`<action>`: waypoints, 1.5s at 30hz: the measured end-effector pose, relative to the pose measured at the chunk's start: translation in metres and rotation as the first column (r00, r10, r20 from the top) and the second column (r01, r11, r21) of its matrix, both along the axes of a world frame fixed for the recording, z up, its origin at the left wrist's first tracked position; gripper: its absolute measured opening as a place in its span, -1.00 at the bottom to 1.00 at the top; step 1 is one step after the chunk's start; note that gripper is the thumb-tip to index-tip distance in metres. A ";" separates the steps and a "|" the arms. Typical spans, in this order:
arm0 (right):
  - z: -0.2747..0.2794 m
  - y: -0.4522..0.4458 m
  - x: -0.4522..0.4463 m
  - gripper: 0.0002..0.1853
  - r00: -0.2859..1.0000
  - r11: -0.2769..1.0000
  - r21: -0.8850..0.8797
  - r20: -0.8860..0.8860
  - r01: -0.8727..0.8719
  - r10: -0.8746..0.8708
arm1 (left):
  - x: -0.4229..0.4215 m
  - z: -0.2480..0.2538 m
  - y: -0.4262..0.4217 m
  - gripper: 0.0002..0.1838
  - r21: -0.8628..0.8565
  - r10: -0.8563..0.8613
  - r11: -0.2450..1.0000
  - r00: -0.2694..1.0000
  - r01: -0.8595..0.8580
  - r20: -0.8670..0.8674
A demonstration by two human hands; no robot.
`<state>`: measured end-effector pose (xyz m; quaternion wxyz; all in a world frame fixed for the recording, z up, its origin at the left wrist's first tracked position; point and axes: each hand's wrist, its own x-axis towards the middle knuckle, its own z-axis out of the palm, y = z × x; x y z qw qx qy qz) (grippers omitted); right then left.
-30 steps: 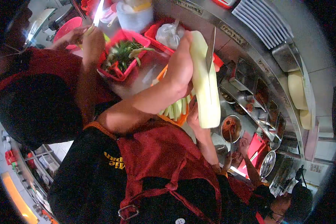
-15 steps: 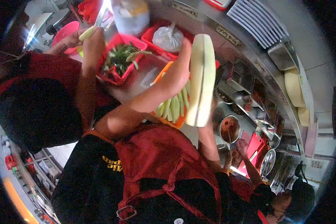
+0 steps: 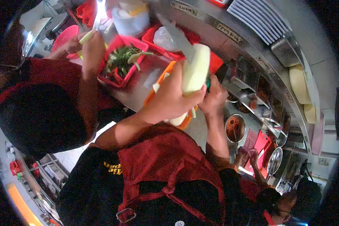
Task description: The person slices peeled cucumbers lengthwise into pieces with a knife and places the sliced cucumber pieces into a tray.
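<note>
A long, pale peeled vegetable (image 3: 197, 69) is wrapped in the fingers of my left hand (image 3: 173, 92), tilted up and away from me. My right hand (image 3: 214, 96), closed on a knife, is just to the right of it. A bit of green handle shows by that hand. The blurred blade (image 3: 180, 41) slants up to the left behind the vegetable's upper part; whether they touch is unclear. Below my left hand sits an orange basket (image 3: 150, 97) holding pale cut pieces, partly hidden by my hand and forearm.
At left, a co-worker's hands (image 3: 90, 41) hold a knife and a pale green piece. Beside them is a pink basket (image 3: 131, 75) of greens. A red basket (image 3: 150, 35) holds a plastic bag. A bowl of reddish food (image 3: 235, 128) and another co-worker's hands (image 3: 248, 156) are at right.
The knife has swung from the vegetable's right side and front to its upper left. The vegetable has tipped, its lower end now covered by my left hand. My right hand has come up beside it.
</note>
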<state>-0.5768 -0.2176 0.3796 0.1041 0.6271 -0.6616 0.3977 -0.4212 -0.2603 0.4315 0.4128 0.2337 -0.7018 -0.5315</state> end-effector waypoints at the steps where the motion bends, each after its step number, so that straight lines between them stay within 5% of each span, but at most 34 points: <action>1: 0.001 -0.001 0.002 -0.71 0.999 0.999 0.048 -0.038 0.009 -0.008 | 0.006 0.004 -0.001 -0.32 0.001 0.046 0.999 0.995 -0.046 0.086; 5: -0.009 -0.017 0.002 -0.68 0.995 0.998 -0.002 -0.086 -0.059 0.059 | 0.021 -0.014 -0.011 -0.30 -0.082 0.079 0.994 0.993 -0.072 0.091; 9: -0.021 -0.031 0.007 -0.67 0.996 0.997 0.045 -0.063 -0.060 0.063 | 0.040 -0.020 -0.014 -0.26 0.019 0.054 0.998 0.983 -0.058 0.177; 10: -0.046 -0.044 -0.008 -0.71 0.996 0.994 0.074 -0.061 0.076 -0.072 | 0.046 -0.024 -0.009 -0.26 -0.012 0.001 1.000 0.972 0.002 0.236; 13: -0.035 -0.045 -0.027 -0.73 0.996 0.975 0.223 0.086 0.011 -0.031 | 0.056 -0.049 0.001 -0.18 0.112 -0.135 0.988 0.942 0.105 0.306; 15: -0.044 -0.030 -0.017 -0.70 0.994 0.932 0.362 0.097 0.020 -0.059 | 0.056 -0.077 -0.010 -0.14 0.110 -0.027 0.994 0.948 -0.009 0.318; 17: -0.065 -0.024 -0.009 -0.70 0.986 0.982 0.183 0.162 -0.052 0.022 | 0.052 -0.079 -0.028 -0.13 0.213 -0.037 0.973 0.847 -0.091 0.531; 19: -0.099 -0.015 -0.006 -0.64 0.966 0.929 0.368 0.253 -0.041 -0.058 | 0.046 -0.099 -0.034 -0.13 0.245 -0.043 0.963 0.833 -0.113 0.552; 23: -0.111 0.005 0.009 -0.59 0.861 0.828 0.545 0.478 -0.132 -0.177 | 0.024 -0.146 -0.028 -0.16 0.101 0.051 0.985 0.800 -0.139 0.598; 25: -0.111 0.017 0.018 -0.59 0.743 0.919 0.347 0.662 -0.186 -0.099 | 0.013 -0.163 -0.024 -0.16 -0.067 0.086 0.996 0.840 -0.059 0.535; 30: -0.119 0.033 0.021 -0.55 0.722 0.894 0.415 0.670 -0.168 -0.175 | -0.015 -0.184 -0.027 -0.21 -0.096 0.174 0.985 0.830 -0.145 0.529; 33: -0.109 0.036 0.018 -0.57 0.697 0.823 0.543 0.655 -0.168 -0.290 | -0.021 -0.184 -0.042 -0.40 0.113 0.207 0.961 0.927 -0.253 0.314; 34: -0.118 0.037 0.016 -0.59 0.763 0.813 0.570 0.577 -0.120 -0.292 | -0.017 -0.175 -0.049 -0.47 0.540 0.144 0.821 0.983 -0.185 0.118; 35: -0.121 0.038 0.014 -0.61 0.820 0.802 0.593 0.492 -0.071 -0.291 | -0.013 -0.168 -0.054 -0.48 0.846 0.166 0.533 0.982 -0.010 -0.093; 37: -0.121 0.043 0.014 -0.63 0.817 0.889 0.450 0.541 -0.081 -0.199 | -0.009 -0.152 -0.064 -0.44 0.860 0.212 0.504 0.953 0.084 -0.217; 39: -0.118 0.051 0.013 -0.64 0.814 0.952 0.290 0.574 -0.102 -0.088 | -0.005 -0.117 -0.074 -0.44 0.784 0.214 0.422 0.790 0.456 -0.575; 41: -0.110 0.064 0.013 -0.71 0.919 0.981 0.134 0.388 -0.137 0.075 | -0.007 -0.076 -0.079 -0.45 0.784 0.281 0.445 0.764 0.433 -0.581; 42: -0.099 0.068 0.011 -0.79 0.592 0.932 0.079 0.790 -0.354 0.158 | -0.008 -0.069 -0.087 -0.45 0.743 0.273 0.478 0.724 0.469 -0.633; 43: -0.094 0.070 0.012 -0.79 0.591 0.929 0.076 0.789 -0.362 0.166 | -0.010 -0.060 -0.094 -0.45 0.698 0.260 0.509 0.683 0.504 -0.682; 45: -0.087 0.072 0.013 -0.64 0.875 0.917 0.221 0.436 -0.332 0.212 | -0.015 -0.039 -0.107 -0.48 0.681 0.263 0.488 0.651 0.546 -0.712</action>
